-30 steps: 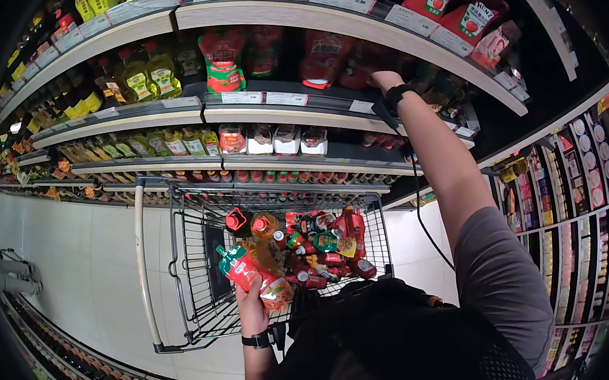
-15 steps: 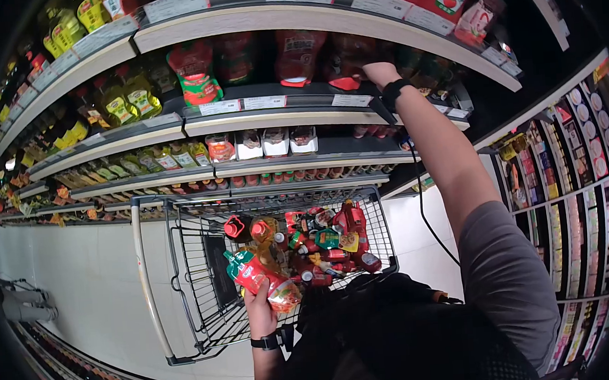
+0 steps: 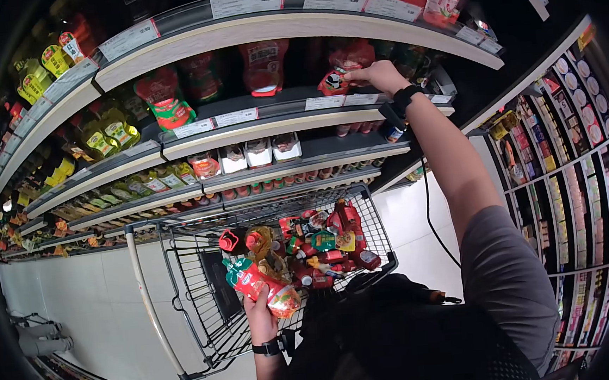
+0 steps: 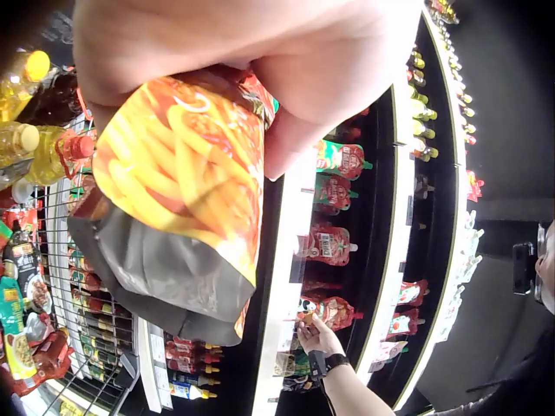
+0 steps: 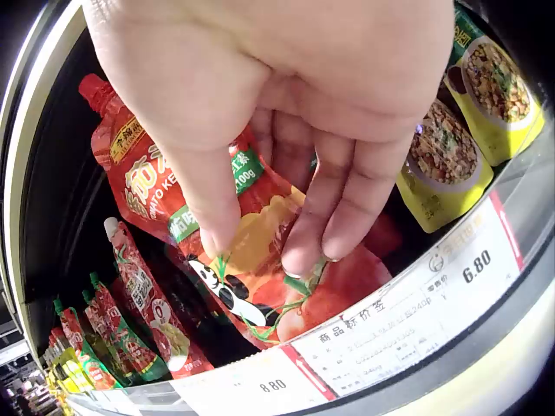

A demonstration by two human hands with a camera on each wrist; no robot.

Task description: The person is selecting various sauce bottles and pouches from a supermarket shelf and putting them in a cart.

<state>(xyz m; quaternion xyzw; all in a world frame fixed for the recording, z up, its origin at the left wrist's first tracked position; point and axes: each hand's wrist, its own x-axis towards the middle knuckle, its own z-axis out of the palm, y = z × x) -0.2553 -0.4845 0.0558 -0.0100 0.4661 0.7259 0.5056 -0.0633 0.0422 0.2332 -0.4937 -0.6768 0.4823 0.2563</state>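
Observation:
My left hand [image 3: 260, 321] holds a red ketchup-style pouch with a green cap [image 3: 267, 286] above the cart. In the left wrist view that hand [image 4: 251, 43] curls round the pouch [image 4: 182, 165], whose noodle picture and grey base show. At the shelf, my right hand [image 3: 385, 78] pinches the lower part of a red pouch [image 3: 346, 57] standing at the shelf's front edge. Up close, the thumb and fingers of the right hand [image 5: 286, 95] lie on the tomato ketchup pouch [image 5: 143, 178] with a panda on its front, behind the price labels [image 5: 381, 347].
The cart [image 3: 135, 272] holds oil bottles [image 3: 257, 241] and several red bottles and pouches. More red pouches [image 3: 264, 66] stand left of my right hand. Yellow-green pouches [image 5: 442, 165] are beside it. A cable [image 3: 429, 209] hangs below my right arm. Another person's legs [image 3: 43, 339] show at far left.
The pouch at my right hand has come forward from the dark of the shelf, its panda picture now showing. Shelf goods have shifted left in the head view. My left hand still holds its pouch.

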